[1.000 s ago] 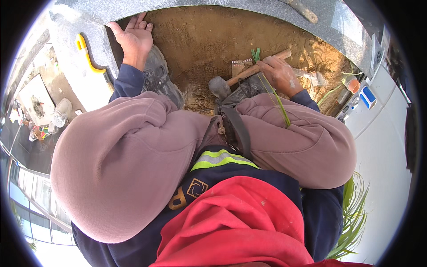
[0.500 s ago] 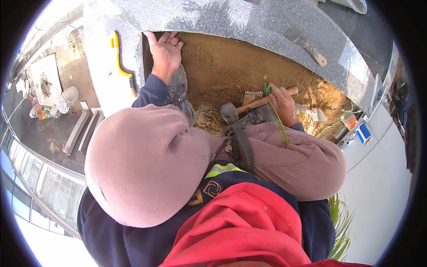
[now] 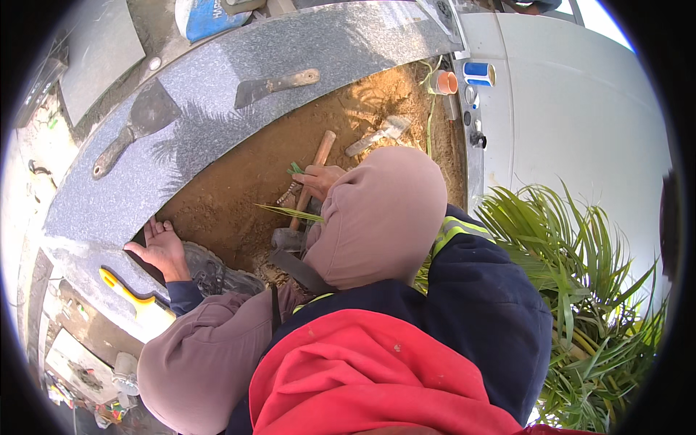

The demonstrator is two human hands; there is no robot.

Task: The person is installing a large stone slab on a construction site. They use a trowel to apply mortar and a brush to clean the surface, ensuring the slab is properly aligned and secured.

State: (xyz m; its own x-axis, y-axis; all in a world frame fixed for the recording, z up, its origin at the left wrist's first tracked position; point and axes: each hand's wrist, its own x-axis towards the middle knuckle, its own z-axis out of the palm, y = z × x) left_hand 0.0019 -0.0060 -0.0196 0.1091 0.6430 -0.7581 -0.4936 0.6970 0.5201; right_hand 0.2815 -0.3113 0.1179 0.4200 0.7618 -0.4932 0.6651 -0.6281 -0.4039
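My left hand (image 3: 161, 250) is palm up with its fingers spread, the fingertips at the underside of a speckled grey stone slab (image 3: 239, 54). My boot (image 3: 217, 268) is beside its wrist. Over bare soil, my right hand (image 3: 322, 180) is closed, with a green leaf (image 3: 295, 168) pinched at its fingertips. Those fingers lie against the wooden handle of a mallet (image 3: 323, 147), whose dark head rests by my other leg. A long thin green blade (image 3: 290, 212) crosses below the hand; my knee partly hides where it leads.
Two scrapers (image 3: 145, 116) lie on the slab, and a yellow-handled brush (image 3: 129, 290) is near its left end. A trowel (image 3: 380, 135) lies on the soil. An orange pot (image 3: 444, 82) and a blue-and-white container (image 3: 478, 74) stand beyond. Palm fronds (image 3: 580, 290) fill the right side.
The view has swung to the right, so the slab now runs diagonally and the fronds show more. Both hands keep nearly the same places at the slab edge and the mallet handle.
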